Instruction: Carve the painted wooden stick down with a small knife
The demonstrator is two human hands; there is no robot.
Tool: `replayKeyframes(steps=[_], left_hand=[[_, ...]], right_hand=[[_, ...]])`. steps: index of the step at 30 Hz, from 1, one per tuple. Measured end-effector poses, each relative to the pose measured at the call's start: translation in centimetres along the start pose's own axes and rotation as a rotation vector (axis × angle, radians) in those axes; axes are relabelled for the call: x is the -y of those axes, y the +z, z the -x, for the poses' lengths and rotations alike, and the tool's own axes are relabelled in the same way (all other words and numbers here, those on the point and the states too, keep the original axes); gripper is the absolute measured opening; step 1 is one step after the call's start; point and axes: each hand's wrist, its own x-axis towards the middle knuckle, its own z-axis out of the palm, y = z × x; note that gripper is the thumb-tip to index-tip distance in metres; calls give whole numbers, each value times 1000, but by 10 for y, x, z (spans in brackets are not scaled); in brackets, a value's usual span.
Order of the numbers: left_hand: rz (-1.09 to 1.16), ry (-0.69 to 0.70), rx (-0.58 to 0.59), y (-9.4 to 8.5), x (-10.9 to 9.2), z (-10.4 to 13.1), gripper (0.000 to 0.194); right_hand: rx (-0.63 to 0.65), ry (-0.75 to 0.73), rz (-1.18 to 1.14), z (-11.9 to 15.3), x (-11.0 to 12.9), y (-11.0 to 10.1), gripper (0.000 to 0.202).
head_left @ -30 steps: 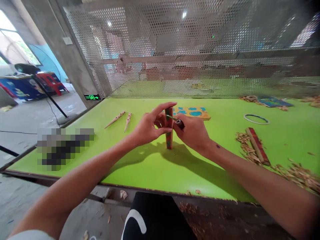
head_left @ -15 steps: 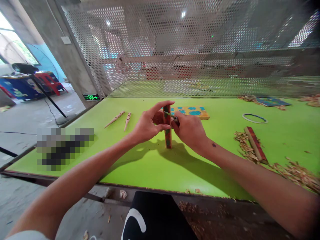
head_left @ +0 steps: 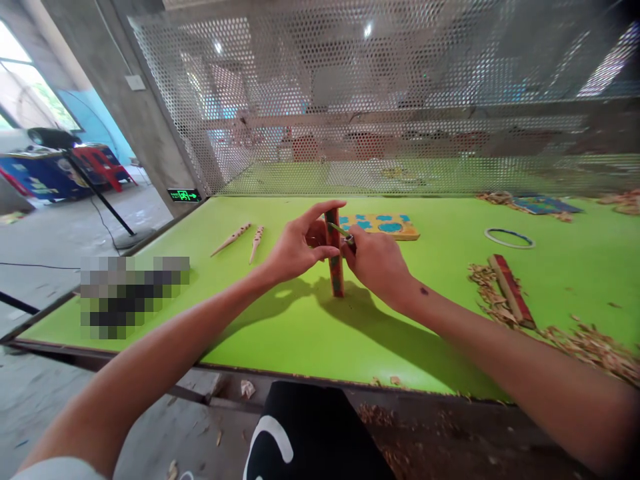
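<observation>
My left hand (head_left: 299, 245) grips the upper part of a narrow painted wooden block (head_left: 337, 273), which stands on end on the green table (head_left: 280, 340). One finger lies over the block's top and the thumb presses its side. In my closed right hand (head_left: 377, 261) is a carving knife (head_left: 341, 231); its thin blade meets the block's face near the top, and most of the handle is hidden by the fingers. Behind my hands lies a yellow board with blue shapes (head_left: 390, 225), partly covered by them.
Two spotted pointed sticks (head_left: 257, 244) lie at the left. A red-sided wooden strip (head_left: 513, 290), wood shavings (head_left: 593, 350) and a ring (head_left: 509, 237) are at the right. A perforated metal screen (head_left: 350, 93) rises behind the table. A blurred patch (head_left: 130, 297) covers something at the left.
The block's upper end has tipped slightly to the left, with both hands shifting a little with it. The knife blade stays against the block; the view has moved slightly.
</observation>
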Motion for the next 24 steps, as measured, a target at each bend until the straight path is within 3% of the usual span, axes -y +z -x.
replayKeyframes(steps=[10, 19, 24], left_hand=[[107, -63, 0, -5, 6, -2, 82], [13, -22, -4, -1, 0, -1, 79], [-27, -6, -73, 6, -7, -1, 55]], right_hand=[[-30, -51, -173, 0, -8, 13, 25], [7, -38, -112, -6, -7, -1, 27], [31, -46, -88, -5, 0, -10, 29]])
